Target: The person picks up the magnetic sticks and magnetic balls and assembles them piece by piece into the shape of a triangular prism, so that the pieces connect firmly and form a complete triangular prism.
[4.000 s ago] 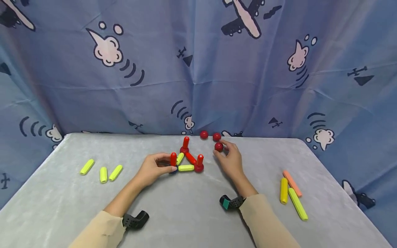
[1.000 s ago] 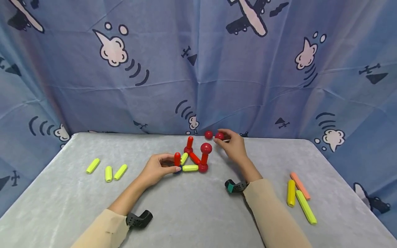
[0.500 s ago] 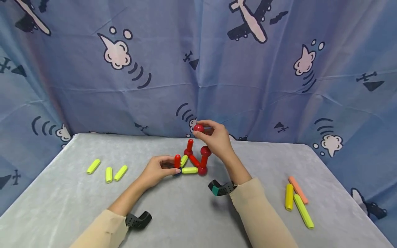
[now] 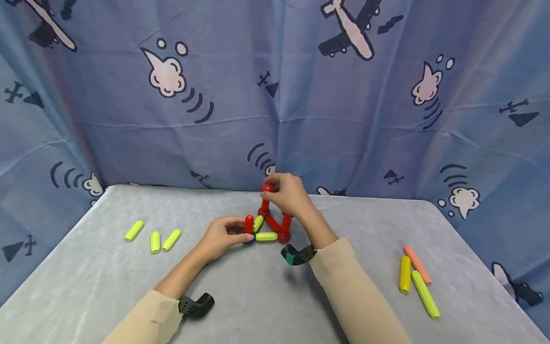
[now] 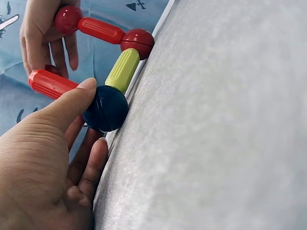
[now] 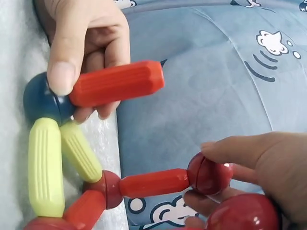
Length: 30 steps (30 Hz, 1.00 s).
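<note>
A triangular frame of balls and sticks stands mid-table, with two yellow-green sticks [image 4: 266, 236] and a red stick [image 4: 272, 223] between its corner balls. Upright red sticks rise from the corners. My left hand [image 4: 221, 238] grips the blue ball [image 5: 105, 109] at the left corner, thumb beside the upright red stick [image 6: 117, 84]. My right hand [image 4: 291, 195] pinches a red ball [image 4: 267, 188] at the top of the rear upright stick [image 4: 265, 205]. Another red ball [image 6: 245, 214] tops the right-hand upright; my right hand hides it in the head view.
Several short yellow-green sticks [image 4: 155, 242] lie at the left of the grey table [image 4: 240, 296]. At the right lie a yellow stick [image 4: 405, 274], an orange stick [image 4: 417, 264] and a long yellow-green stick [image 4: 425, 294]. A patterned blue curtain [image 4: 232, 95] hangs behind.
The right-hand upright gained a red ball. My right hand then picked another from the back edge and moved it left to the rear upright's top. My left hand kept its grip.
</note>
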Motion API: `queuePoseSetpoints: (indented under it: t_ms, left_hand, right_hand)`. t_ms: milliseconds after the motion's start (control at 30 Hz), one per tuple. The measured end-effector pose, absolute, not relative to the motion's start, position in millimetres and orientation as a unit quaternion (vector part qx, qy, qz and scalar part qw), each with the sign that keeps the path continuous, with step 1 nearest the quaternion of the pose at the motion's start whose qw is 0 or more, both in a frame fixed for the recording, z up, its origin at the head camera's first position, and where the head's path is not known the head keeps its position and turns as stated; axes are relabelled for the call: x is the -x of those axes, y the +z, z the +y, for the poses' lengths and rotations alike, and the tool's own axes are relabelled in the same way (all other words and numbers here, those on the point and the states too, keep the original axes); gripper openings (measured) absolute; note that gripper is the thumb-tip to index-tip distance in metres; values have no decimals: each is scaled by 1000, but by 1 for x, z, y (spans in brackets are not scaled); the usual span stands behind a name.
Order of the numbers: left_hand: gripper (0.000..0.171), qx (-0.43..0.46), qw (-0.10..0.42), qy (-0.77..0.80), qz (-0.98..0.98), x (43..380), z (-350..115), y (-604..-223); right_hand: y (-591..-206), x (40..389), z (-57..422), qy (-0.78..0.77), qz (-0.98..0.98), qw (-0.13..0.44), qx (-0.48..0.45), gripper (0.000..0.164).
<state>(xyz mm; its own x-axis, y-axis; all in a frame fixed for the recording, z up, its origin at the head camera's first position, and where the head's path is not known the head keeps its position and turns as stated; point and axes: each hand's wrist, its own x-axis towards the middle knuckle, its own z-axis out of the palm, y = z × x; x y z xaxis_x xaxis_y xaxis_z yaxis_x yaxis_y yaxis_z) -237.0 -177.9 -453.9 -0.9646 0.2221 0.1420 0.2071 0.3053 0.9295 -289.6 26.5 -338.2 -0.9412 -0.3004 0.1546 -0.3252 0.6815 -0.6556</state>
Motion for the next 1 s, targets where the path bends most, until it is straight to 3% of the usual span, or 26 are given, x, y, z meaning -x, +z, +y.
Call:
queuePoseSetpoints:
  t_ms: [133, 300, 433, 633, 767, 1000]
  left_hand:
    - [36, -125, 4, 572, 811, 236, -179, -454]
    - [38, -123, 5, 576, 808, 237, -178, -454]
    - [37, -121, 6, 578, 807, 239, -178, -455]
    - [37, -132, 9, 584, 801, 239, -176, -454]
    - [35, -128, 11, 582, 803, 238, -176, -454]
    - [37, -122, 12, 576, 809, 236, -177, -452]
  right_hand:
    - [-339, 298, 34, 402, -900, 43, -163, 55]
    - [-352, 317, 56, 450, -882, 87, -107, 45]
    - [-377, 331, 68, 424, -898, 70, -96, 43]
    - [-413, 341, 73, 359, -919, 58, -150, 54]
    - [-429, 344, 75, 334, -927, 68, -157, 46]
    - [-416, 342, 80, 397, -906, 64, -133, 39]
